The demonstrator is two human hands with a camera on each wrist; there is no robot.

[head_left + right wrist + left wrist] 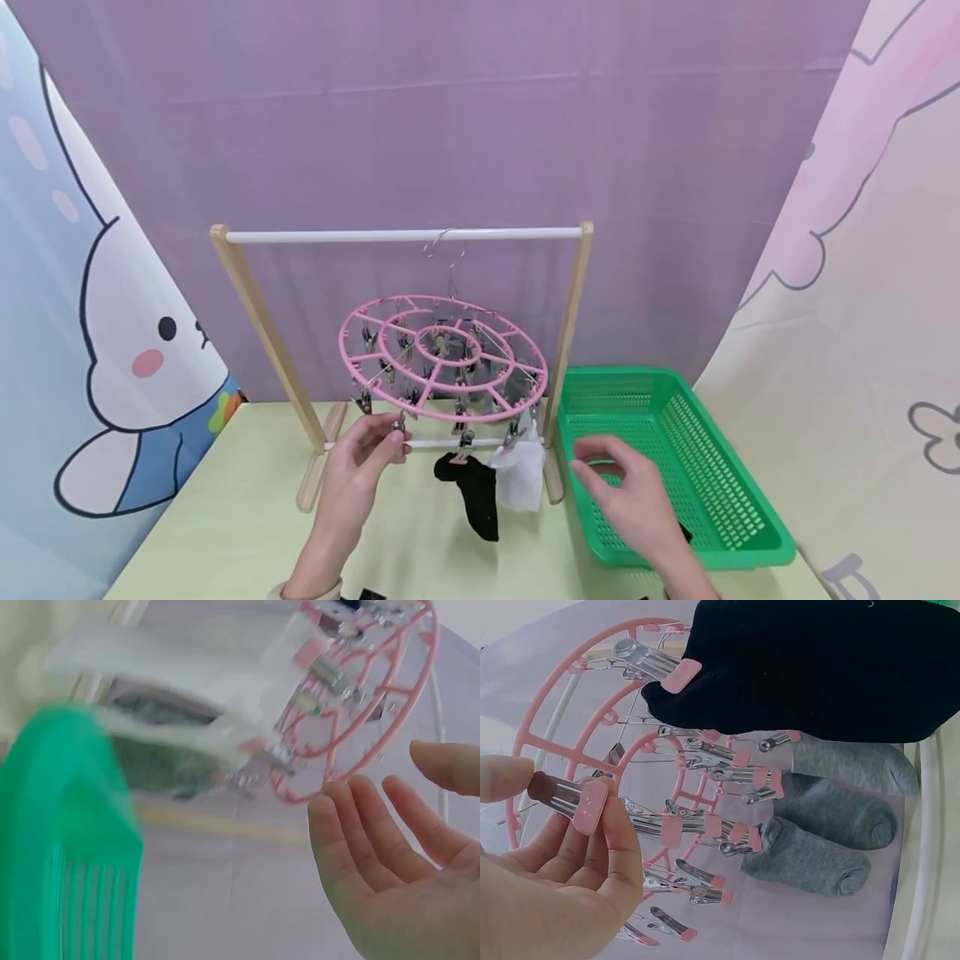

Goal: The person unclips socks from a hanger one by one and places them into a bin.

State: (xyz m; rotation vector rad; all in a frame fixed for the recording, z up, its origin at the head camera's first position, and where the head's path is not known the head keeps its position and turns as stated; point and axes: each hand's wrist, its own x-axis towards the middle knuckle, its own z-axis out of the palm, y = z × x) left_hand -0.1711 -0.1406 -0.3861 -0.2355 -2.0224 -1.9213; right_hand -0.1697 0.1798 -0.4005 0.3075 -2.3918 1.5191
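Note:
A round pink clip hanger (431, 414) hangs by its hook from the white bar of a wooden rack. At its near left edge my left hand (354, 475) pinches a metal clip (562, 799) with pink tips between thumb and fingers; no sock is in that clip. A black sock (477, 496) dangles from a clip at the front, and white socks (521, 477) hang to its right. Grey socks (810, 859) hang farther back. My right hand (633, 496), its fingers loosely bent and holding nothing, is over the left side of the green basket (750, 542).
The rack's wooden posts (570, 325) stand left and right of the hanger, with a white bar (405, 238) across the top. Something small and black (686, 532) lies in the basket, partly behind my right wrist. A purple cloth (480, 125) covers the back.

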